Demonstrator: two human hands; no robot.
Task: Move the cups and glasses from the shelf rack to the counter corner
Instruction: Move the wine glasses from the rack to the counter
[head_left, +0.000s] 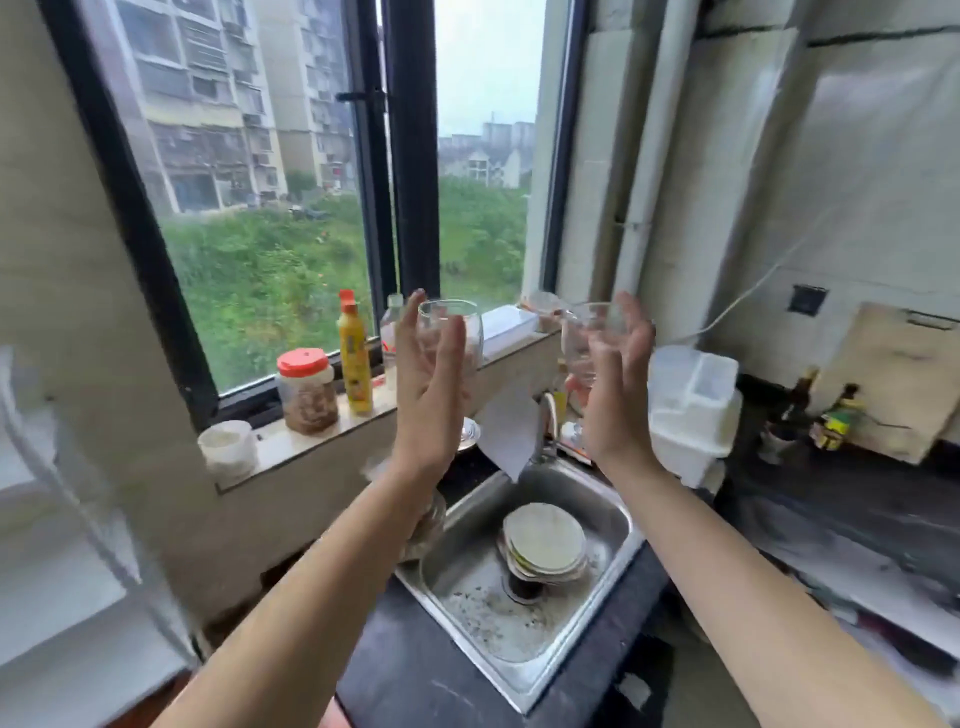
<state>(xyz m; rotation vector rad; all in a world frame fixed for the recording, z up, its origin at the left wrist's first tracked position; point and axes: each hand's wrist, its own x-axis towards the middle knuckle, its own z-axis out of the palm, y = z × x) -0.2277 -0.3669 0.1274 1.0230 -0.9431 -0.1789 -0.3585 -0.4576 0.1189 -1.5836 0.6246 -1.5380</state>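
Each of my hands holds a clear stemmed wine glass upright in the air above the sink. My left hand (431, 395) wraps the bowl of one wine glass (451, 319), whose round foot shows below my wrist. My right hand (621, 384) grips the bowl of a second wine glass (584, 338), its foot visible near the tap. Both glasses look empty. No shelf rack is clearly in view.
Below my hands lies a steel sink (618, 525) with stacked plates (545, 540). The window sill (291, 447) carries a red-lidded jar (306, 392), a yellow bottle (355, 353) and a white tub (228, 447). A white container (693, 405) and bottles (836, 418) stand on the dark counter (831, 514) at right.
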